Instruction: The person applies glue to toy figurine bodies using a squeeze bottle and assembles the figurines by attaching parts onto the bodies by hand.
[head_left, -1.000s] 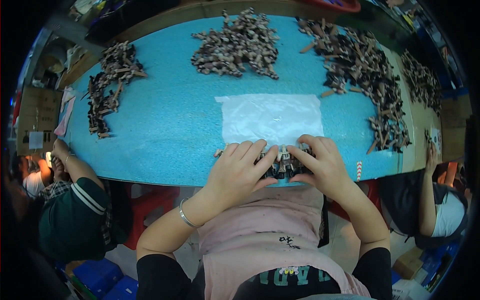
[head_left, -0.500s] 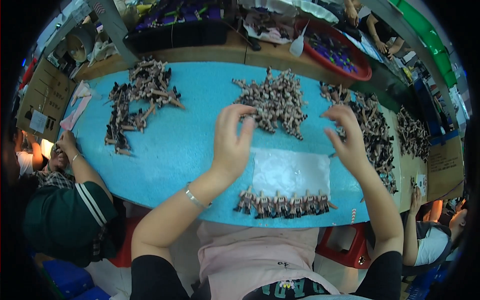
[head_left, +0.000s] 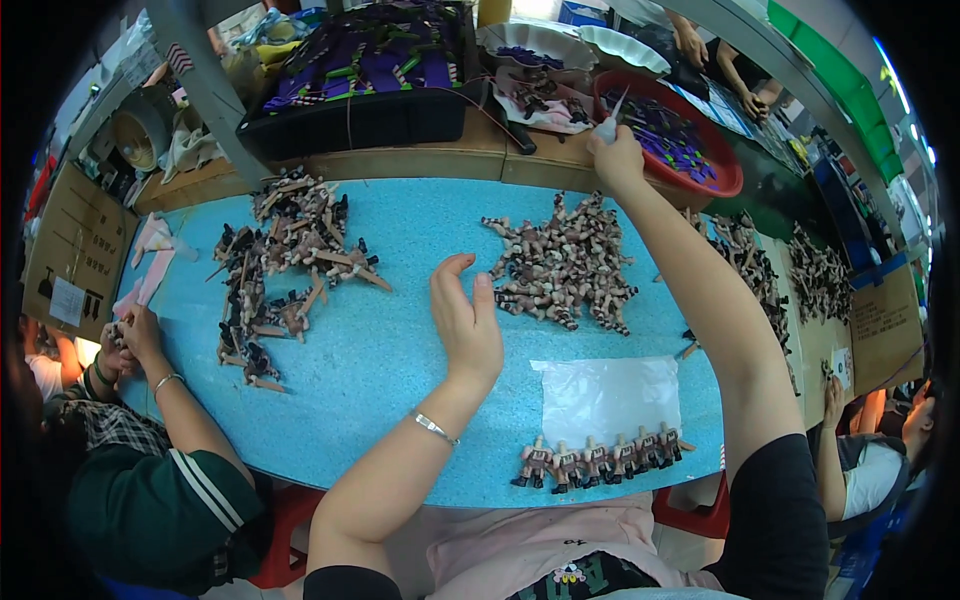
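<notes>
My right hand (head_left: 618, 160) reaches to the back of the table, its fingers closed round a white squeeze bottle (head_left: 608, 124) with a thin pointed nozzle. Over the blue tabletop (head_left: 390, 420) hovers my left hand (head_left: 468, 325), empty, thumb and fingers apart. Just right of it lies a heap of small brown-and-black figure parts (head_left: 565, 260). Nearer me, a row of several small figures (head_left: 597, 462) lies along the lower edge of a clear plastic bag (head_left: 612, 395).
More figure parts (head_left: 290, 260) are piled at left, and another pile (head_left: 745, 265) at right. On the back ledge stand a black tray (head_left: 370, 138) and a red basin (head_left: 735, 180) with purple pieces. At left, a co-worker's hands (head_left: 130, 340) hold a small part.
My right hand has gone from beside the right-hand pile to the back ledge and gripped the squeeze bottle. My left hand remains empty near the middle heap. The view has shifted.
</notes>
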